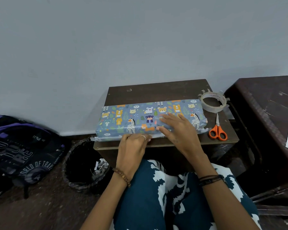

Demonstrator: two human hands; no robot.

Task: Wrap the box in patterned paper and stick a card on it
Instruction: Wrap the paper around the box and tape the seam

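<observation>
At centre frame the box [150, 118], wrapped in blue animal-print paper, lies on a dark stool [156, 90]. The right hand [178, 128] rests flat and open on its top; the left hand [133, 146] presses loosely curled fingers against its near edge (gripping nothing I can see). Tape [213, 102] and orange scissors [217, 132] sit right. At left, a backpack [23, 151] reads "WORLD OF TRAV".

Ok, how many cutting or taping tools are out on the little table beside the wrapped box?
2. The tape roll sits at the table's far right corner, just past the wrapped box. The orange-handled scissors lie nearer, right of the box. None seem hidden.
</observation>
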